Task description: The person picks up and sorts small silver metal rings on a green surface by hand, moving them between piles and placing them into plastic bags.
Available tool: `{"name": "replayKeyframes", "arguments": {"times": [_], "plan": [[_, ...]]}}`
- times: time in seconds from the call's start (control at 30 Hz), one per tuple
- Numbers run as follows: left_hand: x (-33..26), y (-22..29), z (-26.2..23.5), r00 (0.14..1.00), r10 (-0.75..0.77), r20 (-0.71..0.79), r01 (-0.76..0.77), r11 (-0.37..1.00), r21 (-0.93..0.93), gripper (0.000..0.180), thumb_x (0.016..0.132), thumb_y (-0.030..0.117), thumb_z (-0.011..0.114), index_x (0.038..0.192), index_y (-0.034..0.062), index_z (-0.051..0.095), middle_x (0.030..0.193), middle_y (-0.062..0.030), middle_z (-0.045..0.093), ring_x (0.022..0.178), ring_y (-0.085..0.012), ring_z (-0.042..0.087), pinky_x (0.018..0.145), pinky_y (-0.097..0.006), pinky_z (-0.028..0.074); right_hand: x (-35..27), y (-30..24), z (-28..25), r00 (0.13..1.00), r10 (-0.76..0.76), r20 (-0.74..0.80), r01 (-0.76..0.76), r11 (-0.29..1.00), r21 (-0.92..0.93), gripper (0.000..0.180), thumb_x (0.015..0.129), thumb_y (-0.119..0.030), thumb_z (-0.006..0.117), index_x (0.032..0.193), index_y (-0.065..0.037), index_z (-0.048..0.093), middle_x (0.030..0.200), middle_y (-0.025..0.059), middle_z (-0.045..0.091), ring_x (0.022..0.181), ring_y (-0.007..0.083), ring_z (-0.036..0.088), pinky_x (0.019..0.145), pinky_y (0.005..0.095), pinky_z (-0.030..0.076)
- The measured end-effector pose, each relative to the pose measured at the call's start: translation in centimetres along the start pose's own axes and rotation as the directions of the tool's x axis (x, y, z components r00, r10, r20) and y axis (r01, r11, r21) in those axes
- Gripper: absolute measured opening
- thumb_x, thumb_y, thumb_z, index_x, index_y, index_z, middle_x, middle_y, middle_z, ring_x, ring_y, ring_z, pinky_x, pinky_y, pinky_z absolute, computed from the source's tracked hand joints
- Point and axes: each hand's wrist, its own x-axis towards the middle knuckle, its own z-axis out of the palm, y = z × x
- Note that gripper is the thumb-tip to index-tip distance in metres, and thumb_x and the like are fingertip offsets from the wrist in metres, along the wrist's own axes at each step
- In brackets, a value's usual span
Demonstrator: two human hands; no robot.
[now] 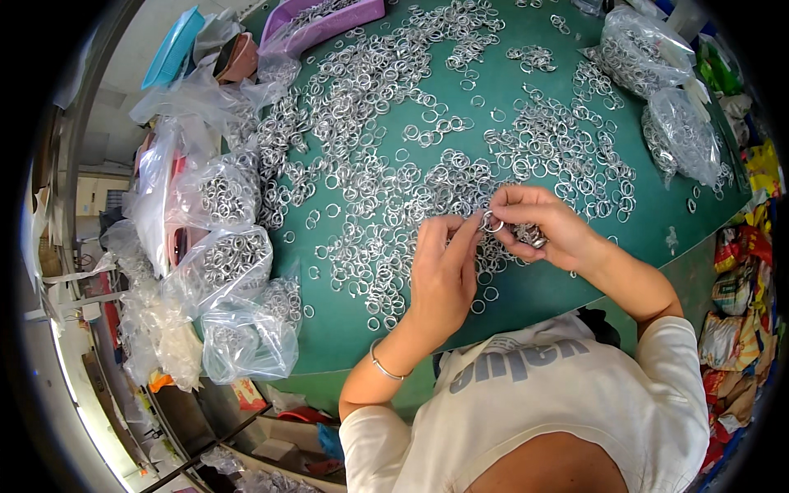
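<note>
My right hand (552, 223) pinches a small silver ring (494, 223) between thumb and forefinger. A small bunch of similar rings (532, 237) sits in the curled fingers of that same hand. Beside it, my left hand (444, 267) is closed, its thumb and fingertips meeting at the edge of the pinched ring. Whether the left fingertips hold a second piece is too small to tell. Both hands are just above a heap of loose silver rings (456, 182) spread over the green tabletop (362, 349).
Clear plastic bags of rings (234, 255) line the table's left edge. More filled bags (682, 135) lie at the far right. A purple tray (329, 23) with rings stands at the far left, near a blue basket (174, 48). Colourful packages (735, 287) are piled beyond the right edge.
</note>
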Motion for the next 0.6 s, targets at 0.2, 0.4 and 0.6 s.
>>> {"name": "replayKeyframes", "arguments": {"times": [0.2, 0.4, 0.6], "plan": [[-0.5, -1.7, 0.1, 0.938, -0.301, 0.169, 0.345, 0.781, -0.520, 0.015, 0.078, -0.007, 0.057, 0.092, -0.0053, 0.059, 0.092, -0.0082, 0.056, 0.081, -0.0105, 0.054, 0.071, -0.020, 0.045, -0.1, 0.3, 0.5, 0.972, -0.217, -0.094, 0.178, 0.933, -0.312, 0.014, 0.086, -0.018, 0.053, 0.085, -0.004, 0.051, 0.065, 0.0027, 0.052, 0.045, 0.0046, 0.043, 0.035, 0.0165, 0.024], [-0.6, -1.4, 0.5, 0.921, -0.357, 0.152, 0.374, 0.712, -0.594, 0.011, 0.080, -0.005, 0.056, 0.090, -0.0054, 0.058, 0.091, -0.0090, 0.057, 0.081, -0.0109, 0.056, 0.071, -0.021, 0.047, 0.0, 0.6, 0.4, 0.916, -0.397, -0.058, 0.312, 0.796, -0.518, 0.015, 0.084, -0.016, 0.055, 0.085, -0.002, 0.054, 0.068, 0.0025, 0.055, 0.052, 0.0078, 0.049, 0.043, 0.0199, 0.035], [-0.1, -0.3, 0.4, 0.866, -0.458, 0.200, 0.457, 0.561, -0.690, 0.009, 0.082, -0.001, 0.054, 0.088, -0.0069, 0.058, 0.079, -0.0099, 0.061, 0.070, -0.0122, 0.059, 0.065, -0.021, 0.048, 0.0, 1.4, 1.2, 0.662, -0.728, 0.176, 0.480, 0.231, -0.847, 0.011, 0.080, -0.008, 0.057, 0.083, 0.002, 0.055, 0.072, 0.0100, 0.059, 0.059, 0.0196, 0.057, 0.055, 0.0284, 0.044]]}}
